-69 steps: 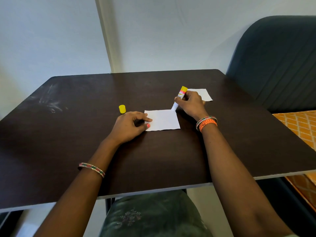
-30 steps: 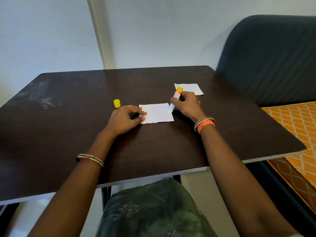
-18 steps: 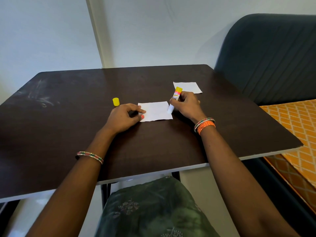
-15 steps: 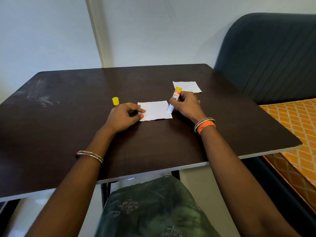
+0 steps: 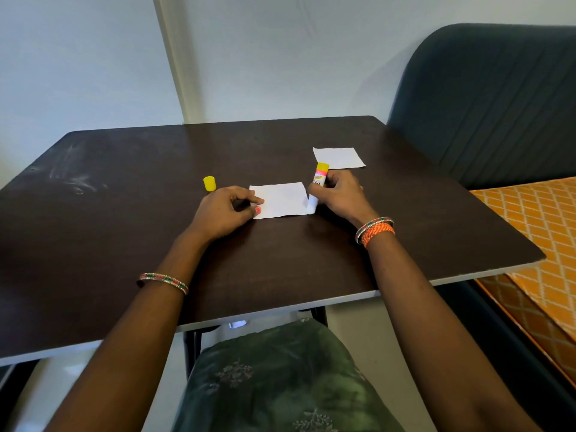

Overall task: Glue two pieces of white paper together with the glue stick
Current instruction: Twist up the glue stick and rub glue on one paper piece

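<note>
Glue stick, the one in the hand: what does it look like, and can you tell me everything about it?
The glue stick is a small tube with a yellow end on top, a pink and white label, and a white lower part. It looks like plastic. Its yellow cap is off, standing apart on the dark table. The right hand grips the tube, tilted slightly, its bottom end pressed on the right edge of the near paper, which the left hand pins down.

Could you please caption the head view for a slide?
Left hand pins paper; right hand runs glue stick along its edge.
</note>
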